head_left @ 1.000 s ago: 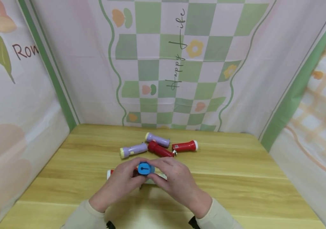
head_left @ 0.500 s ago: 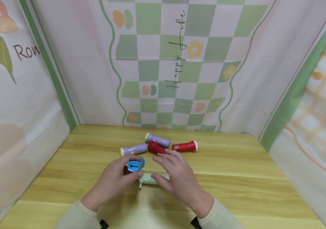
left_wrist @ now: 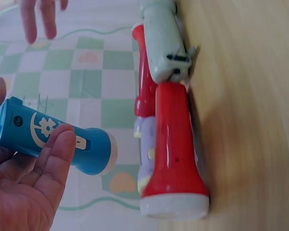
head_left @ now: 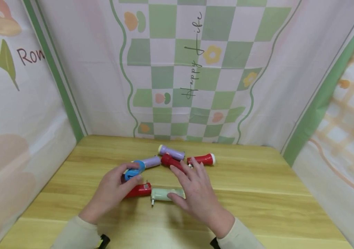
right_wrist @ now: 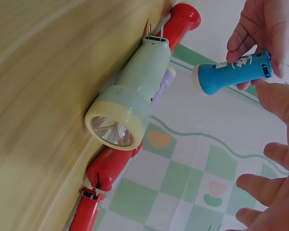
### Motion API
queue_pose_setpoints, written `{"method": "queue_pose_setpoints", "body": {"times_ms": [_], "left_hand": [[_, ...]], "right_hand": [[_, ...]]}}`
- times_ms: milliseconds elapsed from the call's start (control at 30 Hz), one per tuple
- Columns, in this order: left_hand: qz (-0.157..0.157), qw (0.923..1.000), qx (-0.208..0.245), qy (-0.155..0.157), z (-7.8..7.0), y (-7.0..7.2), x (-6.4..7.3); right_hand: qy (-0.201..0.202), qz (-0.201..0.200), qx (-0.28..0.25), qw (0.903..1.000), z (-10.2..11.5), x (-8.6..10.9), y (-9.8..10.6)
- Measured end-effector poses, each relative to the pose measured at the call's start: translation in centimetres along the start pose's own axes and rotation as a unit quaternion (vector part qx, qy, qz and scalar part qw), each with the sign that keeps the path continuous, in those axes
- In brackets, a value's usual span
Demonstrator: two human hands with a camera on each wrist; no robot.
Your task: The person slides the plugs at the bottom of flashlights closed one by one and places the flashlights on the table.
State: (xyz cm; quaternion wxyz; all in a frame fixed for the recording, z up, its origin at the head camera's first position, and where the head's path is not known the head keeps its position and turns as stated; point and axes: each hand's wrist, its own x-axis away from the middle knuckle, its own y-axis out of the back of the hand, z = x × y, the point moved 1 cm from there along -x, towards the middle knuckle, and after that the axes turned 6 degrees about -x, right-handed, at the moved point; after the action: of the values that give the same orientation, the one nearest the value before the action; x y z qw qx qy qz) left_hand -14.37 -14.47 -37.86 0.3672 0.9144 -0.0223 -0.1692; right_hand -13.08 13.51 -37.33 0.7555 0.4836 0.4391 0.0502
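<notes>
My left hand (head_left: 108, 192) holds a blue flashlight (left_wrist: 53, 134) with a white flower print, above the table and tilted. Below it on the table lies a red flashlight (head_left: 142, 190) with a white head, partly hidden by that hand in the head view. A pale green flashlight (right_wrist: 139, 72) with a cream head lies end to end with the red one, its metal plug prongs folded out. My right hand (head_left: 198, 197) hovers by the green flashlight with its fingers spread and nothing in them; its thumb overlaps the flashlight in the head view.
Farther back lie two purple flashlights, one (head_left: 174, 153) at the rear and one (head_left: 152, 162) behind my left hand. A dark red flashlight (head_left: 168, 160) and a red one with a white head (head_left: 206, 159) lie beside them. Patterned curtains (head_left: 102, 86) enclose the wooden table (head_left: 258, 207).
The right hand has let go of the blue flashlight and opened. My left hand has carried the flashlight leftward and tipped it, uncovering the green flashlight and part of the near red one.
</notes>
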Motion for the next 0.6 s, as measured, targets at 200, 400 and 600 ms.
{"method": "queue_pose_setpoints", "body": {"times_ms": [200, 400, 600], "left_hand": [[-0.012, 0.9999, -0.005, 0.0, 1.3, 0.8, -0.2], [-0.024, 0.999, -0.026, -0.029, 2.6, 1.6, -0.3], [-0.023, 0.9986, -0.034, -0.034, 3.9, 2.2, -0.6]], "right_hand": [[-0.028, 0.027, 0.011, 0.9992, -0.2, 0.4, 0.0], [-0.04, 0.034, 0.011, 0.9986, -0.3, 0.5, 0.0], [-0.043, 0.037, 0.014, 0.9983, -0.3, 0.5, 0.0]]}}
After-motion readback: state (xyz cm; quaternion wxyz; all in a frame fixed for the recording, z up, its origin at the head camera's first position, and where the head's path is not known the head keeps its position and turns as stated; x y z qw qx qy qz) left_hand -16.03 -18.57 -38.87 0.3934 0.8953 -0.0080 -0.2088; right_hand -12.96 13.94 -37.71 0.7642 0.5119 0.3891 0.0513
